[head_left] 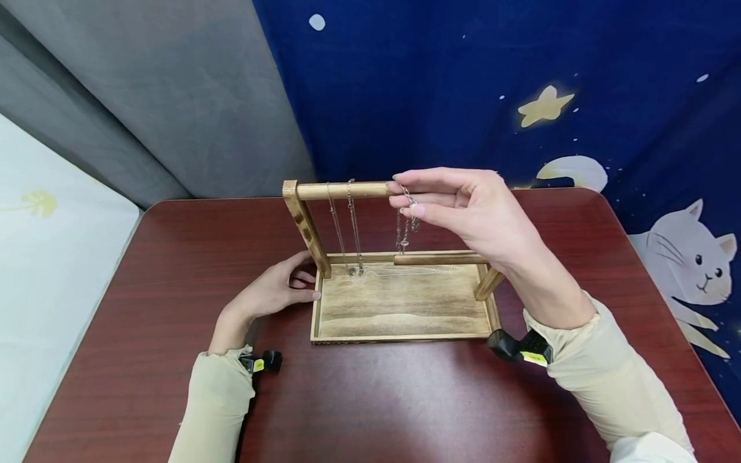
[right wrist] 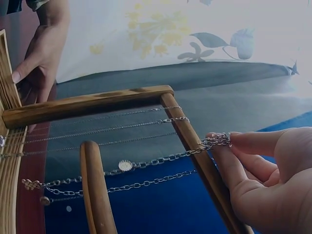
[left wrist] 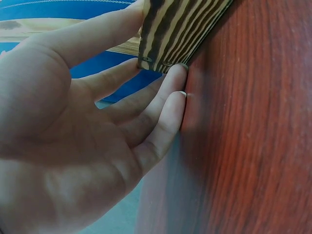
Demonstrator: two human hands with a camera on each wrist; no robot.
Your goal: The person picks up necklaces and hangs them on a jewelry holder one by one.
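Observation:
A wooden jewelry stand has a tray base (head_left: 399, 308), a top bar (head_left: 373, 190) and a shorter lower bar (head_left: 434, 259). My right hand (head_left: 489, 212) pinches a silver chain necklace (right wrist: 170, 158) between thumb and fingers, right at the top bar. The chain runs down past the lower bar, and a round pale charm (right wrist: 125, 165) shows on it. Thin necklaces (head_left: 355, 228) hang from the left part of the top bar, their ends reaching the tray. My left hand (head_left: 269, 287) grips the tray's left end, thumb on one side and fingers on the other.
The stand sits on a dark red wooden table (head_left: 376, 399). Behind the table hang a blue curtain (head_left: 405, 90) with printed stars and a cat, and a grey curtain (head_left: 191, 83). A white patterned cloth (head_left: 46, 244) hangs at the left.

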